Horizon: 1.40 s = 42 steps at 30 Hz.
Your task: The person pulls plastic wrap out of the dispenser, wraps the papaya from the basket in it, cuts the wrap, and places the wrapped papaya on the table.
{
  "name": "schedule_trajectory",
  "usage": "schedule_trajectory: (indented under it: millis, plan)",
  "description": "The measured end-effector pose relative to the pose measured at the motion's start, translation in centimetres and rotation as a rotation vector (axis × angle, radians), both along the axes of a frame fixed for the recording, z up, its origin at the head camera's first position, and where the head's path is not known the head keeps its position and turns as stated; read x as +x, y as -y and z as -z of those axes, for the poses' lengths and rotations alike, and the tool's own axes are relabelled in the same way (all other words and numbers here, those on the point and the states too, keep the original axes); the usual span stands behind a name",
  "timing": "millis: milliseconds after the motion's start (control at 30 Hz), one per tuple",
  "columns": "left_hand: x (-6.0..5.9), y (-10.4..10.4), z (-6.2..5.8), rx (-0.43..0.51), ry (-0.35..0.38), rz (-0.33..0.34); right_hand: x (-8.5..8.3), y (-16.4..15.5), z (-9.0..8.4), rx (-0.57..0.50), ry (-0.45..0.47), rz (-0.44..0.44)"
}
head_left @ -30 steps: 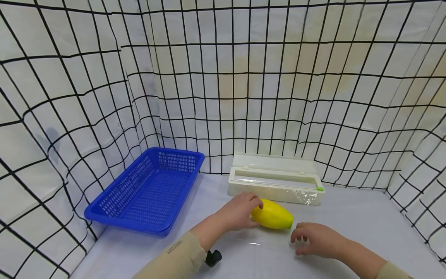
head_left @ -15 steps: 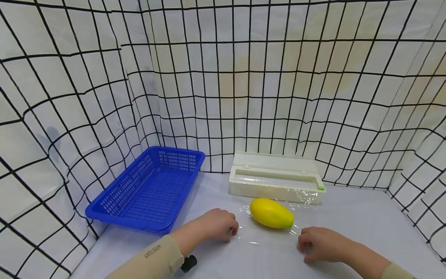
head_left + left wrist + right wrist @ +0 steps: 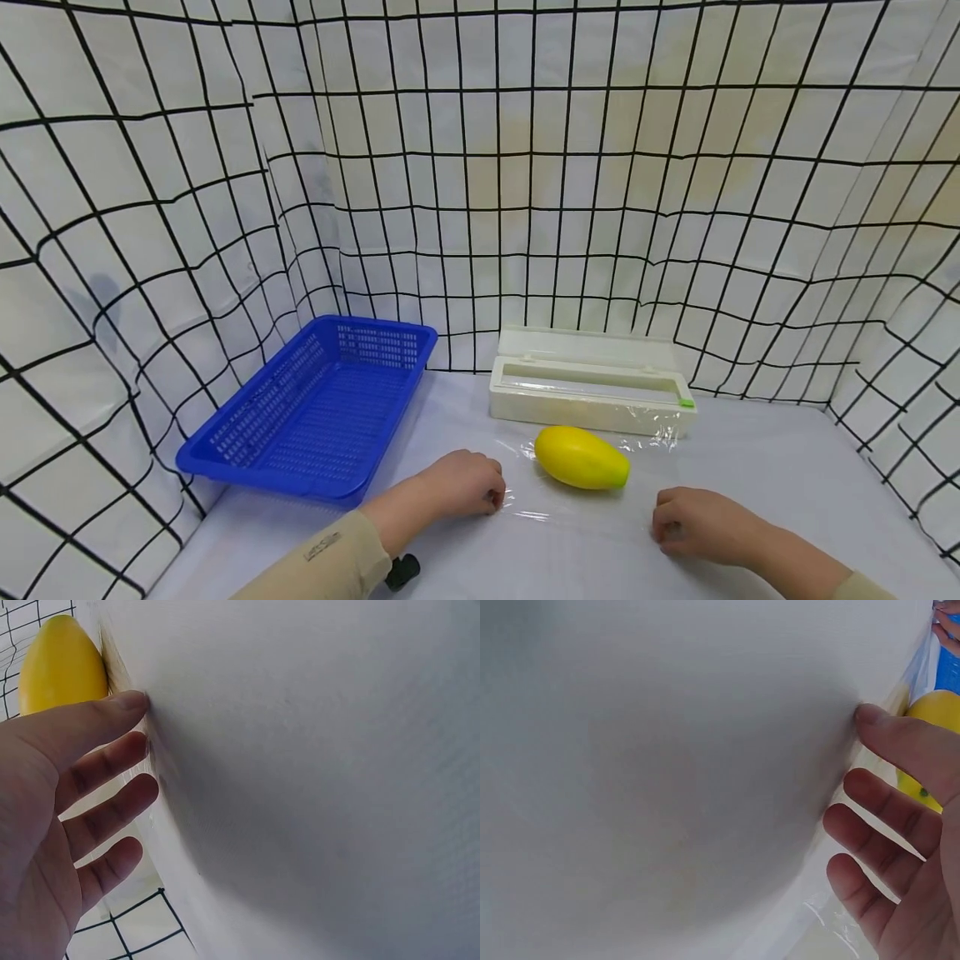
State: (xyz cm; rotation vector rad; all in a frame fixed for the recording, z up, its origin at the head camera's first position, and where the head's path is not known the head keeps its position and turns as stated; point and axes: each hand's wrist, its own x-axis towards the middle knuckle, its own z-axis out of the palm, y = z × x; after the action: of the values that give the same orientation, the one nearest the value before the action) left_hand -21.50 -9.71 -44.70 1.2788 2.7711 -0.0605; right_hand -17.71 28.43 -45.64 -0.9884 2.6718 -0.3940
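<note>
White cloth with a black grid pattern (image 3: 525,167) hangs all around as the walls, kinda wrinkly and sagging at the corners. The table (image 3: 787,467) is covered in plain white fabric. Lighting's soft and even, with faint yellowish patches on the back cloth.

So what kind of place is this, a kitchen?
Probably not a kitchen. It looks like a staged work table: a sheet with black grid lines hangs all around it, and on the white table are only a blue basket, a cling film box and a yellow fruit.
</note>
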Motion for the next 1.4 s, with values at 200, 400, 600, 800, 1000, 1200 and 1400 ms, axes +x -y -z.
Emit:
schedule_trajectory:
  millis: [200, 400, 600, 800, 1000, 1200, 1400]
  plan:
    - [0.2, 0.7, 0.0, 0.079, 0.056, -0.06, -0.1, -0.1, 0.4, -0.016, -0.018, 0.0]
    - [0.5, 1.1, -0.4, 0.146, 0.109, -0.127, -0.2, 0.2, 0.2, -0.009, -0.012, 0.042]
    - [0.7, 1.2, -0.6, 0.198, 0.121, -0.151, -0.1, 0.1, -0.5, -0.013, 0.017, 0.073]
    - [0.6, 1.4, -1.1, 0.259, 0.134, -0.203, 0.0, -0.2, -2.2, -0.023, 0.023, 0.097]
    - [0.2, 1.3, -1.7, 0.304, 0.124, -0.204, -0.2, -0.7, -3.6, -0.048, -0.01, 0.113]
    - [-0.3, 0.9, -2.3, 0.331, 0.11, -0.225, -0.5, -1.1, -4.5, -0.072, -0.039, 0.129]
    - [-1.5, 0.3, -2.3, 0.362, 0.109, -0.283, -1.7, -1.5, -4.7, -0.08, -0.074, 0.188]
